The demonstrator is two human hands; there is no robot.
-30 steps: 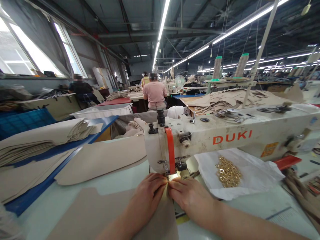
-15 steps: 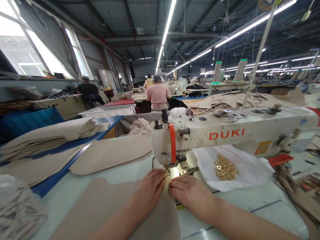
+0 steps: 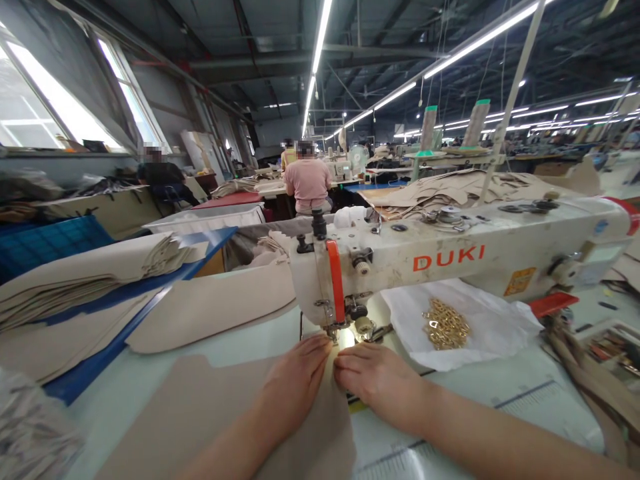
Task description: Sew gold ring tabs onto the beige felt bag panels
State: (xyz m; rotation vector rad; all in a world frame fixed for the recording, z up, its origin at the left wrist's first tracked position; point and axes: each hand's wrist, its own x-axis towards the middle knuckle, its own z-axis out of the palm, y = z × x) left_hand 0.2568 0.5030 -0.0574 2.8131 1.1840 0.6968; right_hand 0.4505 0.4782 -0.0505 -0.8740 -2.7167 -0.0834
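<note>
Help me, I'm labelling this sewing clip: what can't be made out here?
Head view:
Needle area of the sewing machine: washed out by lamp glare, partly behind fingertips of the left hand and right hand.
Gold metal pieces: too small to tell their shape.
Orange label: too small to read.
Grey bundle, lower left: blurred, cut off by the edge.

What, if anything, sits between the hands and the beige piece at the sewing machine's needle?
Nothing visible. The left hand and right hand both lie directly on the beige piece, fingertips close together just in front of the needle of the sewing machine.
</note>
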